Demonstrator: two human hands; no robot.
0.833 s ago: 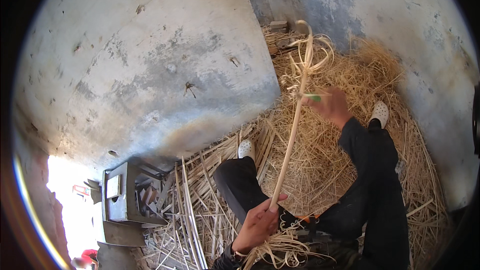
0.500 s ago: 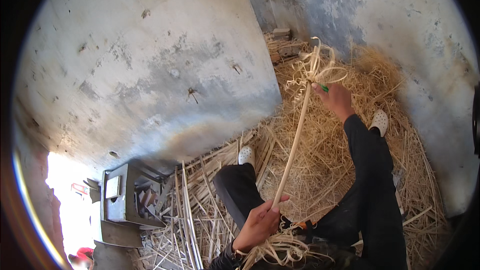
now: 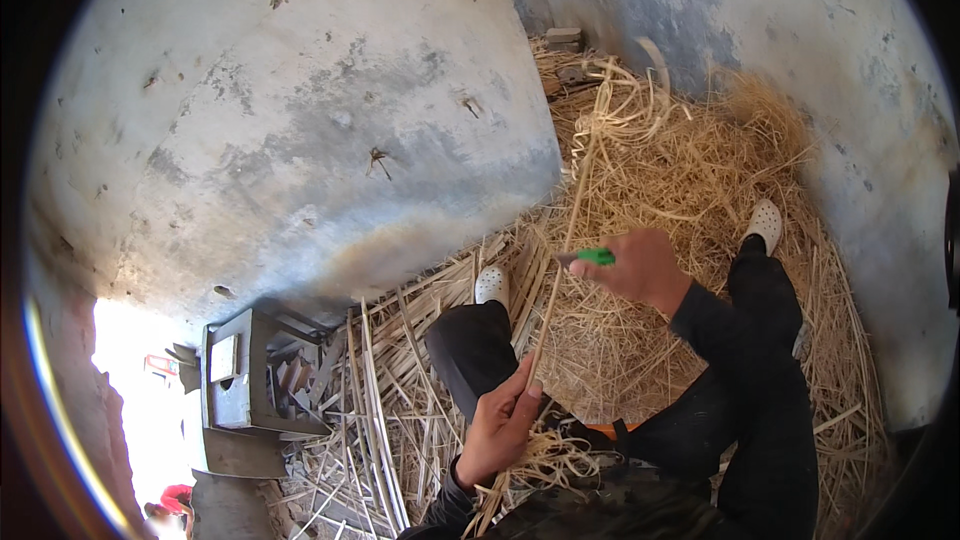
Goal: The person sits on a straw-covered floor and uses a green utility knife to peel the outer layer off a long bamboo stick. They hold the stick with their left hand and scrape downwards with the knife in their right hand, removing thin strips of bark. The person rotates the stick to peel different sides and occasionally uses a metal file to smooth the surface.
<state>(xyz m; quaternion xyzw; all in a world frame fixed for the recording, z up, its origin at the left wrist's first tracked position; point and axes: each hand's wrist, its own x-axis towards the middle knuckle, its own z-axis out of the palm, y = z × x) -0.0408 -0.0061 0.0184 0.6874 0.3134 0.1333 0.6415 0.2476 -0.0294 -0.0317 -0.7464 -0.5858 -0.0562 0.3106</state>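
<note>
While my left hand pinches the lower end of a long, pale cane strip, my right hand is closed around a small green-handled knife pressed against the strip higher up. It is a thin, straw-coloured stick running up and away from my lap, slightly bowed, and its far end frays into loose curled shavings over the straw. More shavings bunch under my left hand near my lap.

Around me lies a deep litter of straw and flat split slats spread by my left leg. My white shoes rest on it, legs in dark trousers. A grey plastered wall rises to the left, another to the right. A grey crate sits lower left.

How the knife's blade meets the strip is too small to make out, and the strip's lowest end is hidden by my hand.
</note>
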